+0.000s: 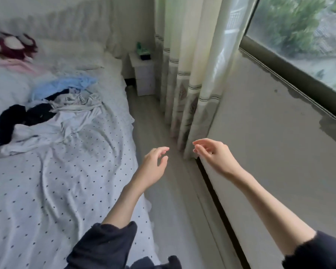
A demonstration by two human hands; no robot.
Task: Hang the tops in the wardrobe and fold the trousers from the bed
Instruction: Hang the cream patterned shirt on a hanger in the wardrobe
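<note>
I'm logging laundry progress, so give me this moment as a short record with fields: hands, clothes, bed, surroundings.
left hand: empty, fingers loosely curled, over the bed's edge
right hand: empty, relaxed, near the curtain
clothes pile: black, white and light blue garments, unfolded on the bed
bedside cabinet: beyond the bed
wardrobe: not visible

i can't make out the blurred maroon and white object (13, 44) at the bed's head; the crumpled black garment (8, 121) runs off the left edge.
</note>
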